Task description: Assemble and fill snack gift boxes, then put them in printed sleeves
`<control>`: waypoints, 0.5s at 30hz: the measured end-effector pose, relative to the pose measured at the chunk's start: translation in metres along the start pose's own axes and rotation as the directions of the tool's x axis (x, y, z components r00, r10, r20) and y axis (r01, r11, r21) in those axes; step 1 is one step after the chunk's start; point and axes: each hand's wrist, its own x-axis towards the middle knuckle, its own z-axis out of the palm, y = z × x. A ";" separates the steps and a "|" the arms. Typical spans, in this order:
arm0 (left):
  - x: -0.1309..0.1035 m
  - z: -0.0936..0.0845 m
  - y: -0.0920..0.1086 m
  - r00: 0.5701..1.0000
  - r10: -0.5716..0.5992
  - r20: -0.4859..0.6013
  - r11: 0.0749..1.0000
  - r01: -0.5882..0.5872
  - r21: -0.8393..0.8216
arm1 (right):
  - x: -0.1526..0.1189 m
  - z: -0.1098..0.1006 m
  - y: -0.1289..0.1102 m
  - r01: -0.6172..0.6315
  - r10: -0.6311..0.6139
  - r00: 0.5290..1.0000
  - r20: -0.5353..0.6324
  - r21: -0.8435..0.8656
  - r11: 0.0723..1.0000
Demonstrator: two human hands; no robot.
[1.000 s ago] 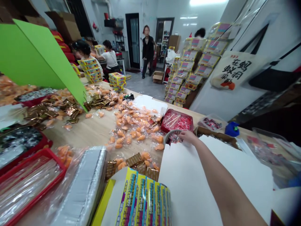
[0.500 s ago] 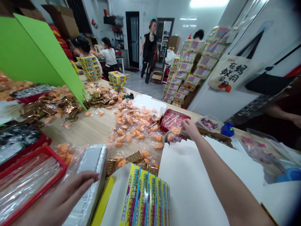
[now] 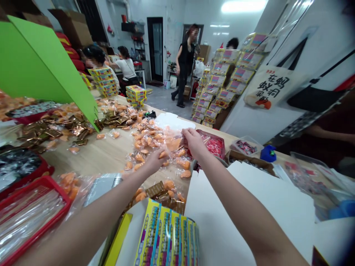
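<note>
Over the heap of wrapped orange pieces [image 3: 146,138] on the table, my left hand [image 3: 156,160] is closed on a wrapped orange piece [image 3: 164,154]. Just right of it, my right hand [image 3: 192,142] pinches a clear bag [image 3: 173,142] with something orange inside. A red tray of pink packets [image 3: 213,145] lies beside my right wrist. Below my hands are brown-gold packets [image 3: 155,189] mixed with orange pieces. Yellow printed boxes [image 3: 166,236] stand in a row at the bottom, nearest me.
A red basket of wrapped sticks [image 3: 33,218] is at the left. A green board [image 3: 41,62] rises at the upper left. White sheets [image 3: 222,214] lie at the right. A person in black [image 3: 184,62] walks beyond the table, near stacked boxes [image 3: 222,81].
My left hand has reached forward from above the silver packs to the orange heap. My right hand has moved left from the red tray, carrying the bag. The person in black has turned.
</note>
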 end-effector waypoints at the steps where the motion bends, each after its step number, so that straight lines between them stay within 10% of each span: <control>1: 0.005 -0.001 -0.006 0.998 -0.059 -0.005 0.998 0.059 -0.022 | 0.003 0.000 0.004 0.016 -0.017 0.999 -0.052 -0.006 1.000; 7: -0.006 -0.034 -0.024 0.936 -0.310 0.168 0.904 0.345 -0.251 | 0.027 -0.013 0.050 -0.085 0.071 0.970 -0.232 -0.051 0.995; 15: -0.034 -0.040 -0.039 0.907 -0.319 0.275 0.791 0.414 -0.450 | -0.028 0.055 0.101 -0.090 0.175 0.967 0.183 -0.399 0.912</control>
